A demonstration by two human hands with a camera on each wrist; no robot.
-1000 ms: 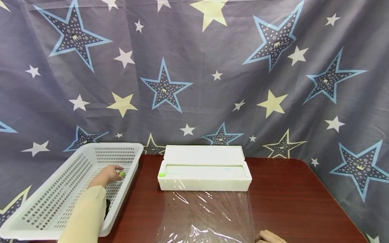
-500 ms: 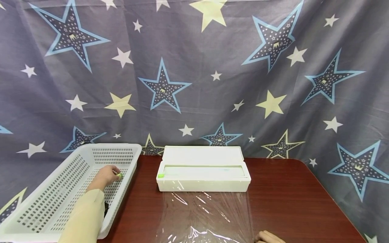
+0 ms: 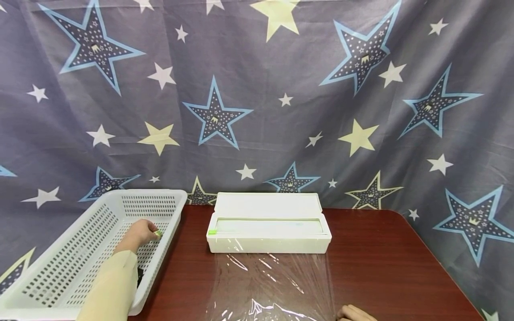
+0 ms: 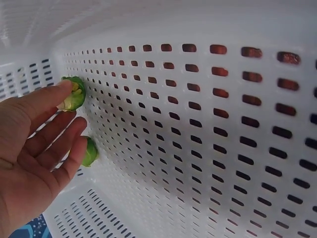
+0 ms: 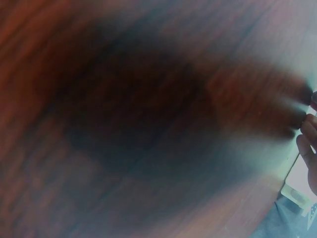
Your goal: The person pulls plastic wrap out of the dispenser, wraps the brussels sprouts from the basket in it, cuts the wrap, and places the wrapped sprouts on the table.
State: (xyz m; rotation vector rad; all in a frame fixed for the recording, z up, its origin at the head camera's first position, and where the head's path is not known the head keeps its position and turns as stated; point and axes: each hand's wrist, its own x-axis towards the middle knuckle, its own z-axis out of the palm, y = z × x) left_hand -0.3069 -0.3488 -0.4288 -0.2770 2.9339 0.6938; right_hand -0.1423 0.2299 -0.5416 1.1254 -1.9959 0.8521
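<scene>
My left hand (image 3: 141,232) reaches down into a white perforated plastic basket (image 3: 181,196). Between thumb and forefinger it pinches a small green Brussels sprout (image 4: 74,94), close by the basket's side wall; the other fingers are loosely bent. A second Brussels sprout (image 4: 90,151) shows past the little finger, partly hidden by it. At the bottom edge of the head view my right hand (image 3: 353,313) rests on the table beside the right edge of a sheet of clear plastic wrap (image 3: 277,281). Only its fingers show, their tips against the surface in the right wrist view.
A white cling film box (image 3: 269,245) with its lid raised stands at the table's back, a green slider (image 3: 212,232) at its left end. The wrap runs from it toward me. Something black (image 3: 140,275) lies in the basket beside my sleeve. A star-patterned curtain (image 3: 257,89) hangs behind.
The head view has shifted slightly. My left fingers have closed in on the sprout, which shows less between them. The right hand has stayed in place.
</scene>
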